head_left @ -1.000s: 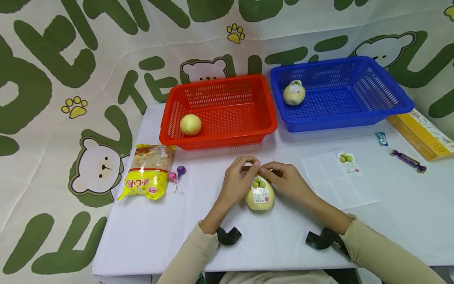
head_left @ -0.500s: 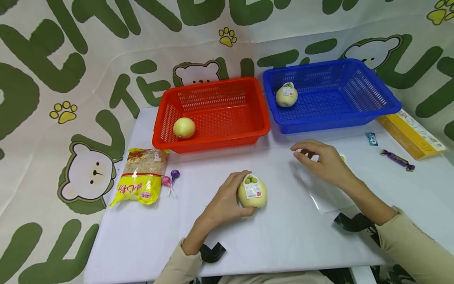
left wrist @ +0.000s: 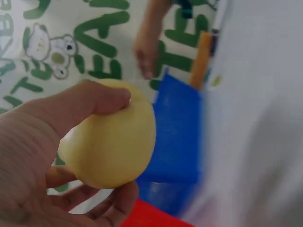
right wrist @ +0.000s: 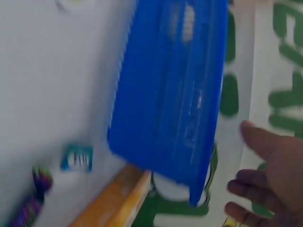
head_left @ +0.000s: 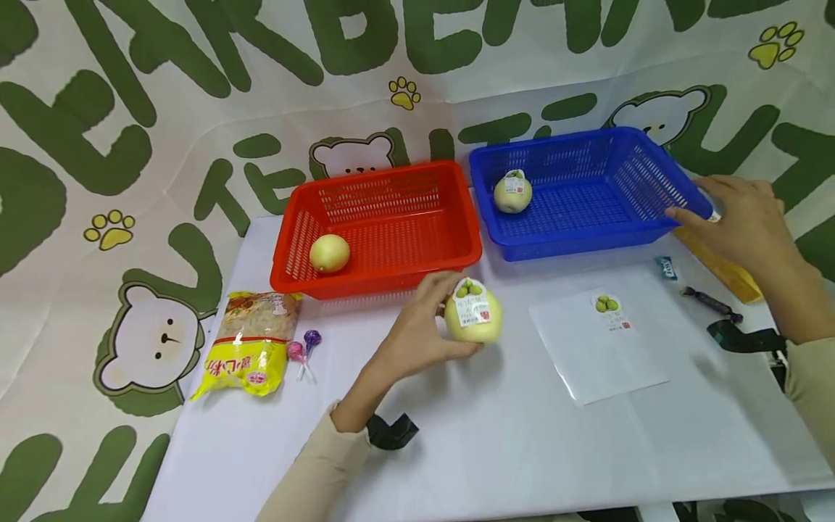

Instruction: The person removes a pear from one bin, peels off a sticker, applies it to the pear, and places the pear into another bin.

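My left hand grips a pale yellow, round fruit with a green-and-white sticker on its side. In the left wrist view, the thumb lies over the fruit and the fingers curl beneath it. The fruit is lifted over the white table, its shadow below. At the far right my right hand overlaps the right end of the blue basket in the head view. The right wrist view has this hand beside the basket, its fingers loosely spread and holding nothing.
Inside the blue basket sits another stickered fruit. A red basket to its left holds an unstickered one. A sticker sheet, small wrapped candies, a yellow box, a food bag and lollipops lie around.
Both hands were at the fruit's sticker. My left hand then took hold of the fruit and raised it, while the right hand let go and moved far right to the blue basket's end.
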`<state>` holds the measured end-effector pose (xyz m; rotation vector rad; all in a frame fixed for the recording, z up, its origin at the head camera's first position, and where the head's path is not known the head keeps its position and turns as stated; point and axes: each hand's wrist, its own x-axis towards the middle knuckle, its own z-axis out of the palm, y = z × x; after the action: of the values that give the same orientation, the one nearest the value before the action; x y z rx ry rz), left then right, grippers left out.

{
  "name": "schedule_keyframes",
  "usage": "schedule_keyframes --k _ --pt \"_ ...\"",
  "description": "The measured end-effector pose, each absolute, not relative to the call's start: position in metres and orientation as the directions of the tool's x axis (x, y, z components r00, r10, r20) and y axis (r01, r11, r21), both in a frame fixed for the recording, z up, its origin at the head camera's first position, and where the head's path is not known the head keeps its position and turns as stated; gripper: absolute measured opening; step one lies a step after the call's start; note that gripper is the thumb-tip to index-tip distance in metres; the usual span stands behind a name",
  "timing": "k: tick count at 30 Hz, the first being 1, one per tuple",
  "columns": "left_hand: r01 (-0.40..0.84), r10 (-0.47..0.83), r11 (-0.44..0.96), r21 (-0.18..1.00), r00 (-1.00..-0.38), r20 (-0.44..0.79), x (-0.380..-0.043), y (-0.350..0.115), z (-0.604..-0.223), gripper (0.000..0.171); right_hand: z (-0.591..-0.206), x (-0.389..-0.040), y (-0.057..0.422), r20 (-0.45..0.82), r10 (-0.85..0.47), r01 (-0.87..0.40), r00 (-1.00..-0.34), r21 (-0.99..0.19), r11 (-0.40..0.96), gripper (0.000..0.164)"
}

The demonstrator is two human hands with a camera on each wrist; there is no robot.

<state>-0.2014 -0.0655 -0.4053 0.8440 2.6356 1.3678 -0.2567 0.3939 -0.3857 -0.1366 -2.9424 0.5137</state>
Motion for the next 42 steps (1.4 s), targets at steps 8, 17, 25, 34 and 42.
schedule_keyframes --k 8,17,25,34,42 --pt "0.498 0.482 0.474 0.726 -0.837 0.259 -0.286 -0.014 -0.341 0.087 -0.397 -0.262 0.424 0.012 0.129 0.116 -0.992 -0.36 0.926 0.085" --pt "0.539 0.555 0.618 0.572 -0.815 0.169 -0.386 0.072 -0.327 0.095 -0.396 -0.26 0.426 0.065 0.13 0.099 -0.989 -0.353 0.93 0.078" --pt "0.577 0.608 0.698 0.423 -0.79 0.075 -0.438 0.121 -0.354 0.097 -0.401 -0.258 0.421 0.053 0.145 0.109 -0.988 -0.43 0.896 0.078" --pt "0.509 0.525 0.84 0.187 -0.85 -0.044 -0.459 0.136 -0.374 0.091 -0.402 -0.264 0.414 0.058 0.143 0.104 -0.988 -0.432 0.896 0.075" --pt "0.533 0.545 0.838 0.112 -0.823 -0.158 -0.464 0.146 -0.394 0.082 -0.407 -0.26 0.416 0.081 0.172 0.121 -0.982 -0.433 0.893 0.073"
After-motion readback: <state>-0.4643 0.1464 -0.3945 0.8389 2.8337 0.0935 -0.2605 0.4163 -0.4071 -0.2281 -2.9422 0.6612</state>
